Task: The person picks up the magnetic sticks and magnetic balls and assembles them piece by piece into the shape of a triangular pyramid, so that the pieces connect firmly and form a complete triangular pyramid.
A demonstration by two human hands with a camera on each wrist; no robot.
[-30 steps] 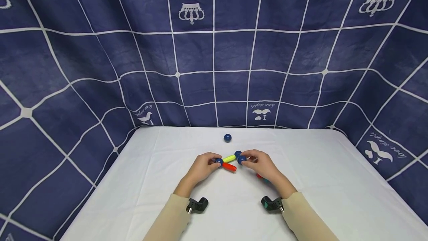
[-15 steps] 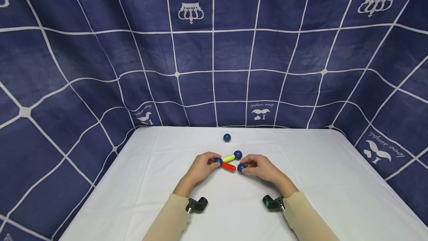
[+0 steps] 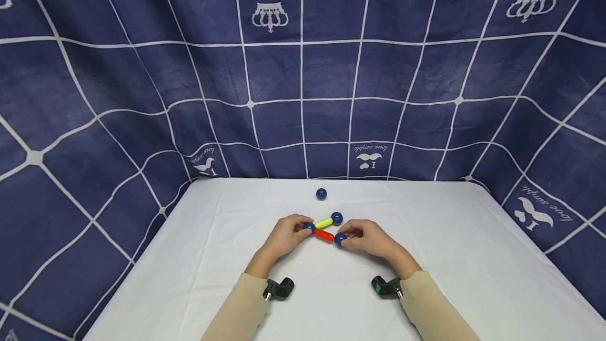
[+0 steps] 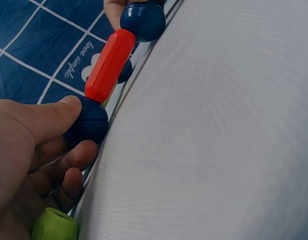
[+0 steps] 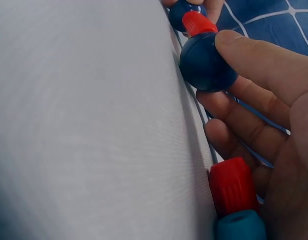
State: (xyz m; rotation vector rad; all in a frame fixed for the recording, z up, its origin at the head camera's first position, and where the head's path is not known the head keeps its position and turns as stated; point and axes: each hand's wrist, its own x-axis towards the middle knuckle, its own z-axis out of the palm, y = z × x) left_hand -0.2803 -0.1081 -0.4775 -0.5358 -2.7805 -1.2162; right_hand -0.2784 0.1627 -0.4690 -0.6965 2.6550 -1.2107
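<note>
The left hand (image 3: pixel 284 237) pinches a navy ball (image 3: pixel 310 228), its yellow-green rod (image 3: pixel 324 223) toward two o'clock, red rod (image 3: pixel 324 235) toward four. The right hand (image 3: pixel 368 237) pinches a second navy ball (image 3: pixel 340 240) against the red rod's far end; joining seems under way, calling for straight, steady alignment.

Curtained workspace, blue gridded cloth (image 3: pixel 331 75), white-covered table (image 3: pixel 331 283)

Red rod (image 4: pixel 110 66), aslant, between two glossy blue balls (image 4: pixel 144 22)
</note>
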